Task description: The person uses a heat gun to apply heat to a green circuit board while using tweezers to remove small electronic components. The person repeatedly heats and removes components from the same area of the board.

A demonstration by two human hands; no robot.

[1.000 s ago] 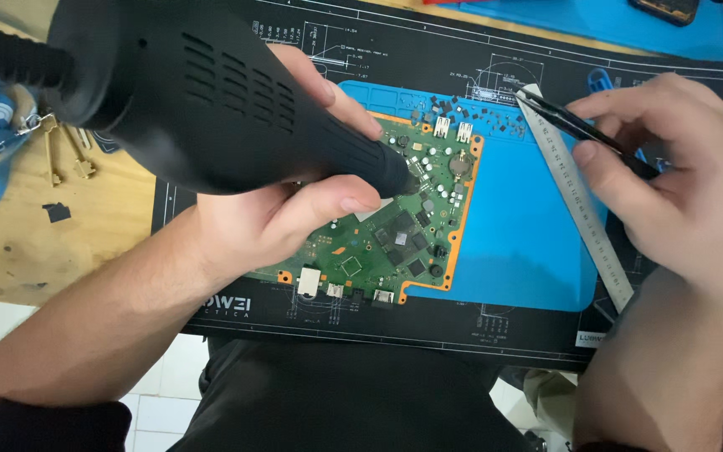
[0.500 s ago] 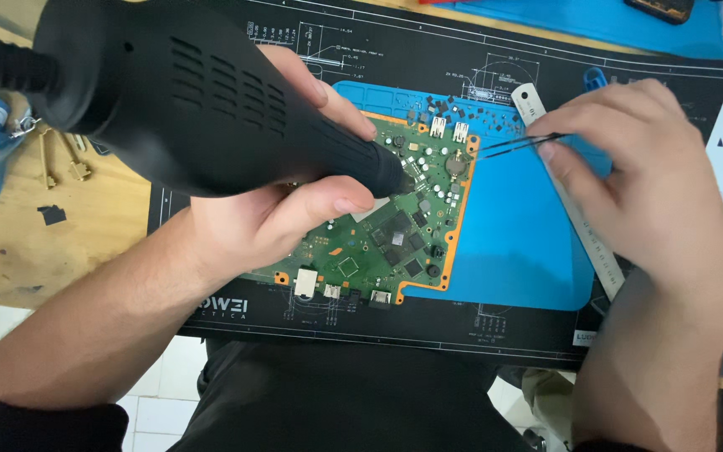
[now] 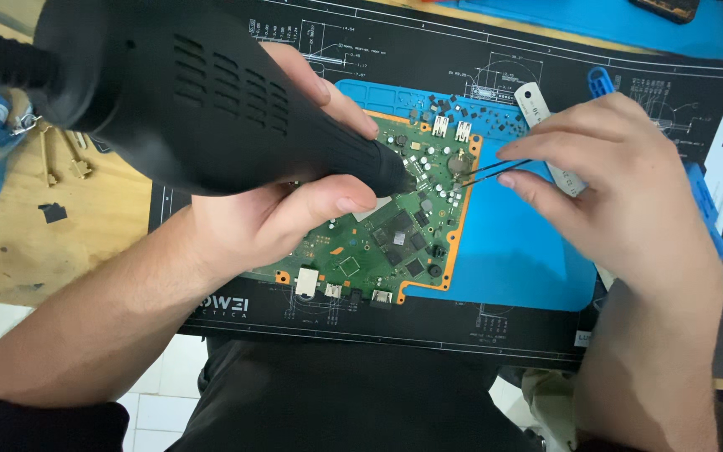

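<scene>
Black and bulky, the hot-air gun [image 3: 202, 100] fills the left hand [image 3: 269, 222], whose fingers wrap its barrel, nozzle nearly on the green circuit board [image 3: 395, 234] lying on the blue mat [image 3: 512, 251]; the board looks stiff yet fragile, best held by its orange-rimmed edges. Right hand [image 3: 629, 209] pinches thin tweezers [image 3: 495, 170], tips at a round silver part [image 3: 458, 165]. Much of the board is hidden under the left hand, and whether the tips actually touch that part is hard to make out.

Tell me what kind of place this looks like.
Most likely an electronics repair bench. The left hand holds a black hot-air tool over a green circuit board, the right hand brings tweezers to it, and the board lies on a blue work mat.
</scene>
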